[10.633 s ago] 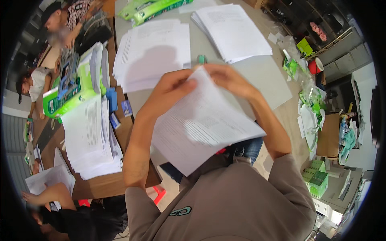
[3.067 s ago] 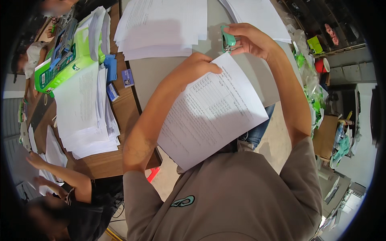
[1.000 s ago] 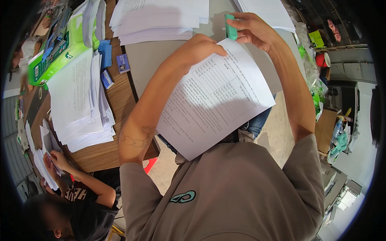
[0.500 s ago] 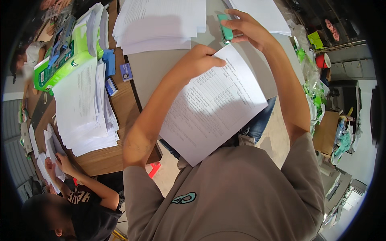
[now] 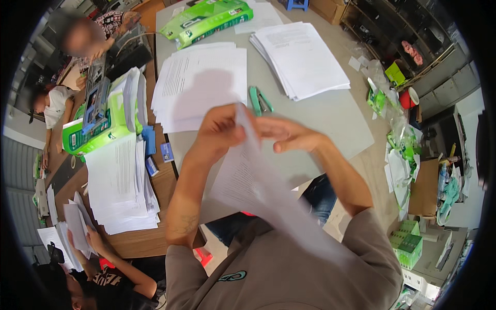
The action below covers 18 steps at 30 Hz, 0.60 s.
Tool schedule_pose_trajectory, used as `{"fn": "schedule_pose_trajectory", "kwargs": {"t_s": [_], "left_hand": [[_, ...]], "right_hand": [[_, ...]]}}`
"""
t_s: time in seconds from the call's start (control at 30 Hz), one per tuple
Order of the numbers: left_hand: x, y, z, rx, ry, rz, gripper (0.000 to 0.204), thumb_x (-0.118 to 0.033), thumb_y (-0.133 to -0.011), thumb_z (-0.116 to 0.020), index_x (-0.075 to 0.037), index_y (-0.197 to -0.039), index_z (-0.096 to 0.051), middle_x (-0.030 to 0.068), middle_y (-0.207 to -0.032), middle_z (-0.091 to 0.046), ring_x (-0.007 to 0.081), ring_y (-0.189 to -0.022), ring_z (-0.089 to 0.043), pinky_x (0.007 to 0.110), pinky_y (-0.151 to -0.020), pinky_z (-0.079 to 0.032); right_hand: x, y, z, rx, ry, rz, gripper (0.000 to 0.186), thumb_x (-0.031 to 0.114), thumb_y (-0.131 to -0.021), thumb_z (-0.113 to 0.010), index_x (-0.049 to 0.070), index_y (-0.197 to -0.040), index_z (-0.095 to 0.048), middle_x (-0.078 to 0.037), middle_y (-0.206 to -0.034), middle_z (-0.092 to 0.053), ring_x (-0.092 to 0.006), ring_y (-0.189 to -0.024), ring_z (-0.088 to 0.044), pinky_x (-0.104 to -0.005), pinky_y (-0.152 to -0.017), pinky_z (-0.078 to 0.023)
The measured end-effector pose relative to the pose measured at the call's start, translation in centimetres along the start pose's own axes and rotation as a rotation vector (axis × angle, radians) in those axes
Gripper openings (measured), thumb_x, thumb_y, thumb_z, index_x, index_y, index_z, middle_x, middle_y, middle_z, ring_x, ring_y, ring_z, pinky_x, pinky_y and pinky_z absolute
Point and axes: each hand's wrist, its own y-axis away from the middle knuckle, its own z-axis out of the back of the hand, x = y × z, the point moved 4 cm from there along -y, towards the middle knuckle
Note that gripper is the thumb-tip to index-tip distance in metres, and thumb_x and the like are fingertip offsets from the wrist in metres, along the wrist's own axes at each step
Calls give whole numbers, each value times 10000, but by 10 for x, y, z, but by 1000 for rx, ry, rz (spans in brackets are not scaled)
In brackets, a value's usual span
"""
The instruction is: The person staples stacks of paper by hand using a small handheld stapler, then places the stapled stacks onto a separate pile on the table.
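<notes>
My left hand (image 5: 221, 129) is closed on the top corner of some printed paper sheets (image 5: 240, 178). The sheets hang down over the table edge toward my lap, turned edge-on and smeared by motion. Beside them is my right hand (image 5: 297, 135), its fingers stretched out toward the held corner and nothing seen in its grip. Some fingertips are hidden at the paper. Just beyond both hands a green stapler (image 5: 260, 101) lies on the grey table (image 5: 336, 121). A wide pile of printed sheets (image 5: 206, 67) and a second paper stack (image 5: 305, 59) lie farther back.
A green paper package (image 5: 212, 20) lies at the far end. To the left, a wooden table bears a tall paper stack (image 5: 116, 181), another green package (image 5: 106, 132) and small blue boxes (image 5: 150, 139). A person (image 5: 111, 279) at lower left handles papers; others sit farther off.
The stapler has left my right hand and lies on the table. My right hand has come down beside my left. The sheets have swung from flat to edge-on, and the view has shifted.
</notes>
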Motion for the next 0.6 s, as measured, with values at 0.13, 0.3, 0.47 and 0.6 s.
{"fn": "schedule_pose_trajectory", "kwargs": {"t_s": [0.13,0.3,0.47,0.6], "left_hand": [[-6,-42,15,257,593,-150,259,-327,-997,-512,-76,-1061,-524,32,-834,-568,187,-789,-588,328,-721,-447],[31,-79,26,333,731,-320,311,-376,-1017,-456,-94,-1128,-524,23,-901,-567,167,-866,-565,329,-749,-435],[54,-86,34,47,536,-307,315,-312,-1021,-488,-57,-1202,-527,42,-990,-609,169,-942,-589,336,-793,-462],[73,-24,51,-798,-376,116,324,-273,-1024,-498,-34,-1240,-525,54,-1044,-625,172,-966,-602,335,-814,-474]], "right_hand": [[-10,-15,-6,129,-200,-32,544,316,-914,-719,38,-1344,-536,-101,-1275,-599,-205,-1212,-527,-369,-1055,-391],[-15,-7,14,-43,-151,-120,398,249,-942,-687,3,-1244,-605,-83,-1167,-631,-151,-1108,-573,-309,-954,-458],[20,14,28,-371,33,-3,256,149,-928,-689,29,-1148,-637,-40,-1000,-688,-106,-886,-642,-277,-803,-518],[92,34,104,-698,577,46,174,83,-873,-738,77,-1010,-631,17,-808,-645,-68,-662,-616,-234,-610,-505]]}}
